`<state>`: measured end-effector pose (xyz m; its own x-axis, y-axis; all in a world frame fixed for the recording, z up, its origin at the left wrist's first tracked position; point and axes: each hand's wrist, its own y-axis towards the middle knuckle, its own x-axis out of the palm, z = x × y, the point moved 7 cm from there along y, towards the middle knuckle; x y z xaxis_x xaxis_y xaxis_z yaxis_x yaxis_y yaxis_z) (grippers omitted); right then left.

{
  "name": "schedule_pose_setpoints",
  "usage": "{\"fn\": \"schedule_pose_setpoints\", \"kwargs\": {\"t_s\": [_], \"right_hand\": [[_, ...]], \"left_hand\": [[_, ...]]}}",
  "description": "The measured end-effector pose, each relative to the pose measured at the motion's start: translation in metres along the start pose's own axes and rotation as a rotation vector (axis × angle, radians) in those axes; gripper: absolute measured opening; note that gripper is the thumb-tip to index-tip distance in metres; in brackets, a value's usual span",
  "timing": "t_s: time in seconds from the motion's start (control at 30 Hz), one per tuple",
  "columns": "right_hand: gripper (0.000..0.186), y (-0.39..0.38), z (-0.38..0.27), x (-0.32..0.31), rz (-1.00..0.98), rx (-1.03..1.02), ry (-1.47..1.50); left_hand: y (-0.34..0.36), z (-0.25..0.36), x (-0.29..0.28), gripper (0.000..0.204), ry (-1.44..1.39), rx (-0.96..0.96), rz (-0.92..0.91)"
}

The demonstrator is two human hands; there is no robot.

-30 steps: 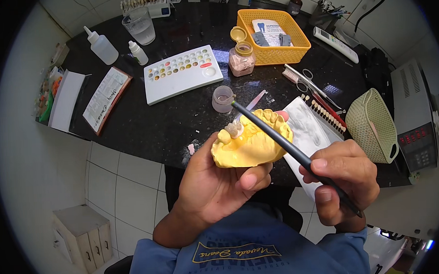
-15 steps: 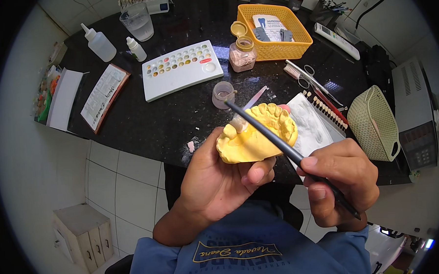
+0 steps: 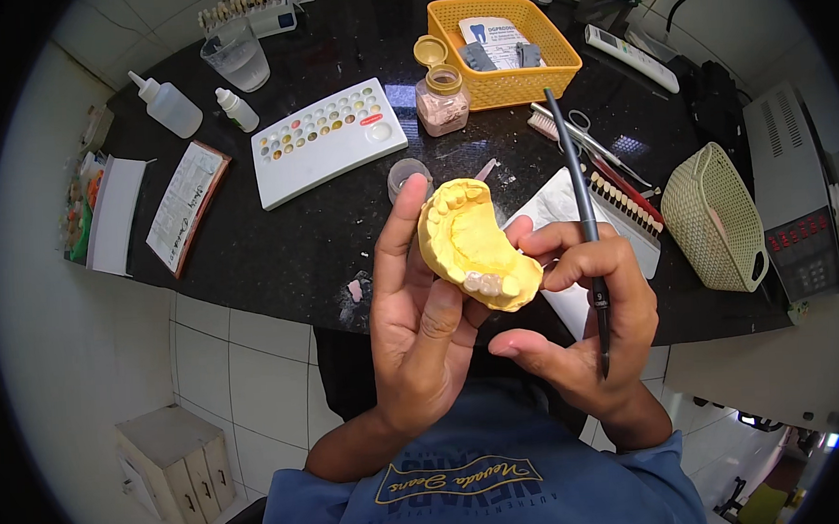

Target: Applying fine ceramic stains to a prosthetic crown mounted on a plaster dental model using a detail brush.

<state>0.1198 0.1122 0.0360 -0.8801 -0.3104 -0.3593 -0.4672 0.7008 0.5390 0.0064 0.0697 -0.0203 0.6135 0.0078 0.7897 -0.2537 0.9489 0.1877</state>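
A yellow plaster dental cast, horseshoe-shaped with a row of teeth, rests in my left hand. My left thumb presses its near edge, and the index finger stretches up along its left side. Glassy whitish tooth shapes sit on the cast's near end. My right hand keeps a slim dark brush tucked through its fingers, pointed tip down and blunt end up. Its fingertips touch or nearly touch the cast's right edge, while the right thumb stands apart below. A small translucent cup is partly behind the left fingertip.
On the black counter are a white palette of coloured wells, an open jar of pink powder, and a yellow basket. Scissors, a shade guide, a white paper and a cream basket lie rightward.
The cast has been turned so the glassy teeth now face near me. The brush has swung upright in my right hand, whose fingers have come to the cast's right edge.
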Motion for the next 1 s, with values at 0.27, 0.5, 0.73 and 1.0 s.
{"fn": "schedule_pose_setpoints", "kwargs": {"t_s": [0.27,0.5,0.73,1.0], "right_hand": [[0.032,-0.009,0.029,-0.001,0.069,0.172,0.295],[0.036,-0.006,0.026,-0.001,-0.148,0.076,0.119],[0.034,-0.006,0.024,-0.01,-0.021,-0.057,0.069],[0.034,-0.053,0.006,-0.018,0.077,-0.384,-0.037]], "left_hand": [[-0.006,0.008,-0.007,0.066,0.316,0.071,-0.019],[-0.005,0.01,-0.006,0.087,0.501,0.087,-0.086],[-0.007,0.008,-0.014,0.078,0.632,0.292,-0.102],[-0.013,0.029,-0.008,0.071,0.907,0.636,-0.092]]}}
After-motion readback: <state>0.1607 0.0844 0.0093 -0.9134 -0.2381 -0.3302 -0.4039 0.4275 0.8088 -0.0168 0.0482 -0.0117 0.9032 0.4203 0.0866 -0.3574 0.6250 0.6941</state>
